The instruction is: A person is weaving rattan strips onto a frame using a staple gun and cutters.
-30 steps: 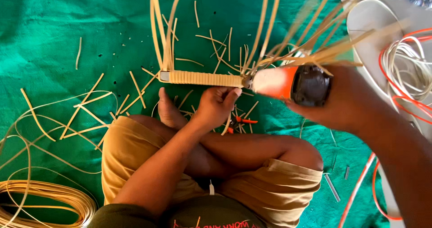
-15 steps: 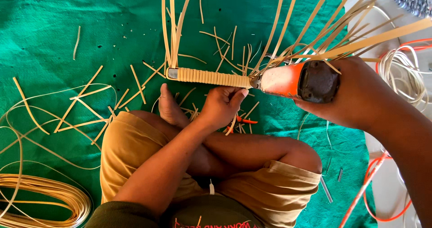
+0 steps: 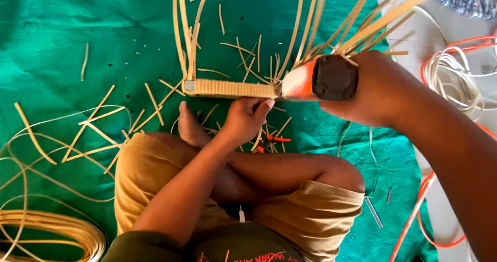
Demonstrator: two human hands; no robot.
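Seated person, legs crossed, on a green floor cloth [image 3: 62, 29]; the head view looks straight down.

Far to the left of the left hand's grip, a coil of cane strips [image 3: 52, 231] lies at the lower corner of the cloth. Between that coil and the grip, loose cut cane offcuts [image 3: 98, 117] lie scattered on the cloth, well apart from one another.

Left hand [image 3: 247, 118]: fingers curled upward, fingertips pressed against the lower edge of the woven cane strip [image 3: 230, 88]. The grip is partly clenched, bracing the piece from below rather than wrapping it. The woven cane strip lies level, directly above this grip, and a bare foot [image 3: 190, 127] sits just beside the hand on its left. Long cane stakes [image 3: 186, 29] rise from the left end of the strip, away from the person.

Just below and right of the left grip, small orange-handled cutters [image 3: 274, 139] lie on the cloth, partly hidden by offcuts.

Right hand [image 3: 383, 88]: clenched around the body of an orange and black power tool [image 3: 321, 78], whose orange nose touches the right end of the woven strip. Above this grip, a fan of further cane stakes [image 3: 378, 19] spreads up and to the right, blurred.

Right of the right grip, coiled white and orange cords [image 3: 455, 70] lie on a pale floor surface beyond the cloth edge.
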